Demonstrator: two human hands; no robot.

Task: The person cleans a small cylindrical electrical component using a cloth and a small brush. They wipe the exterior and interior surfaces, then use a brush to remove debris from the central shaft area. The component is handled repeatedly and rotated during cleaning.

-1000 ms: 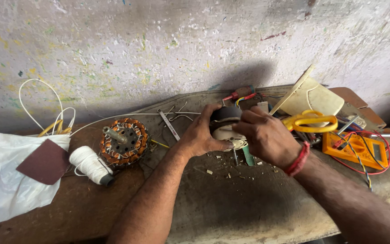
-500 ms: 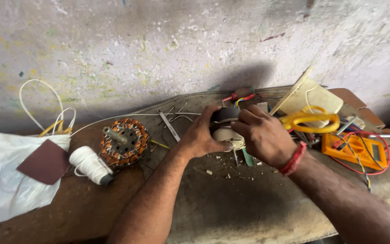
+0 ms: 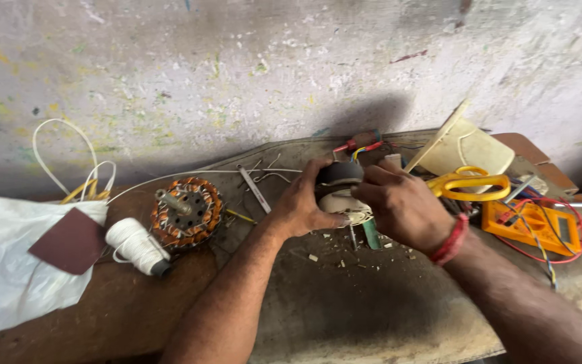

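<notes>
Both hands are clamped on a small round motor part (image 3: pixel 339 183): left hand (image 3: pixel 302 209) cups it, right hand (image 3: pixel 405 209) grips beside yellow scissors (image 3: pixel 469 182).

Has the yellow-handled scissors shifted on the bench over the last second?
No. The yellow scissors lies in the same spot, just left of the orange multimeter and behind the right hand, as before.
</notes>
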